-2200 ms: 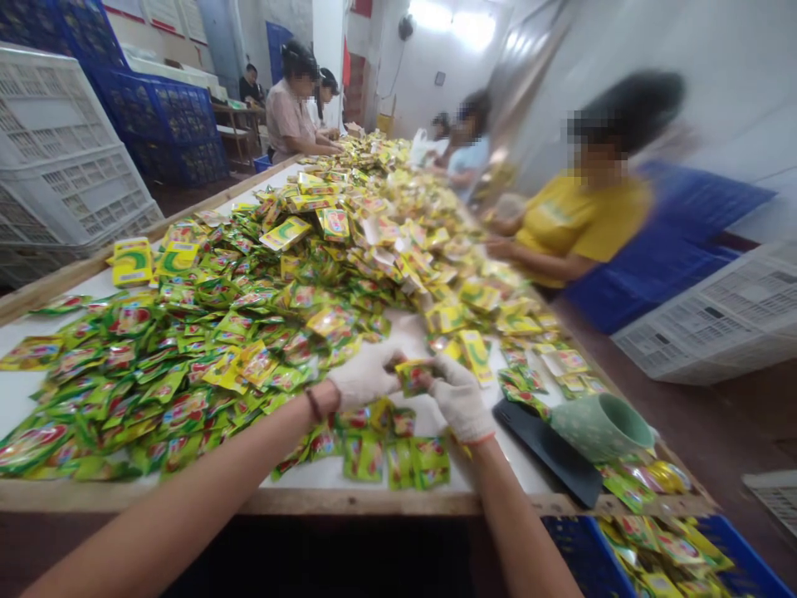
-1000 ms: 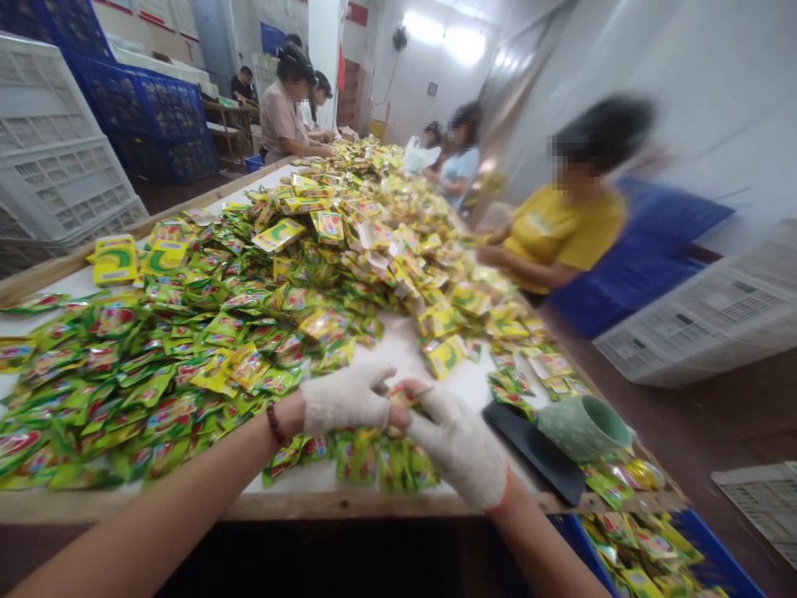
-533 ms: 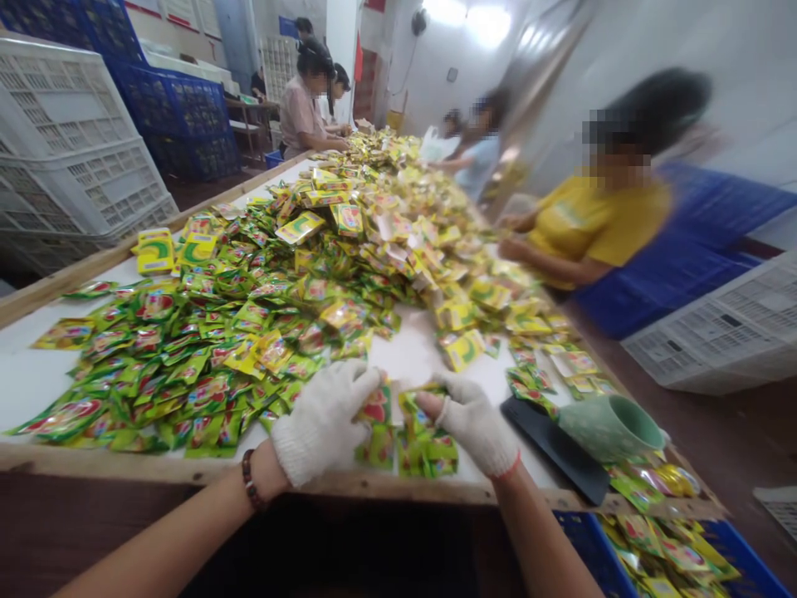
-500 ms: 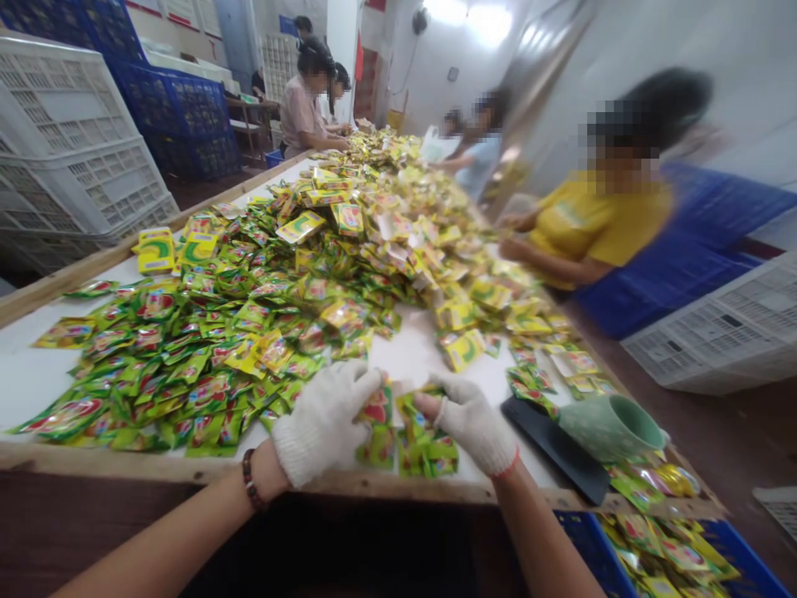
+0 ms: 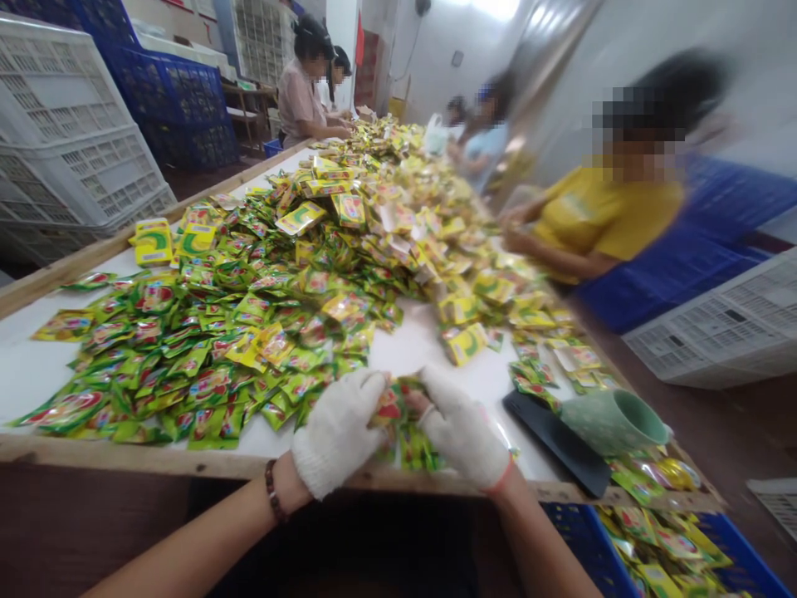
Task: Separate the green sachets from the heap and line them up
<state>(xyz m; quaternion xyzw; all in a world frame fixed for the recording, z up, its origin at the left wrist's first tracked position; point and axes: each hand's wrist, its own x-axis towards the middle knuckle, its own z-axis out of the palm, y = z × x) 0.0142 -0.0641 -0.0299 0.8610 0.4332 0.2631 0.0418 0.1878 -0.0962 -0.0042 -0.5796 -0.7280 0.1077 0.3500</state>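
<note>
Both my hands wear white knit gloves and meet at the near edge of the white table (image 5: 429,349). My left hand (image 5: 339,432) is closed on a small green-and-yellow sachet with a red print (image 5: 389,403). My right hand (image 5: 461,428) pinches the same little bunch of sachets from the other side. More sachets (image 5: 414,444) lie under and between my hands. A wide heap of the same sachets (image 5: 261,307) covers the table to the left and far along it.
A green mug (image 5: 613,422) lies on its side on a dark board (image 5: 560,440) at right. A blue crate of sachets (image 5: 660,552) sits below the table's corner. Other people work along the table; one in a yellow shirt (image 5: 591,216) sits at right. White and blue crates (image 5: 80,158) stand at left.
My hands have drawn closer to the table's near edge and closer together, still working the same small bunch of sachets. The view has dipped a little.
</note>
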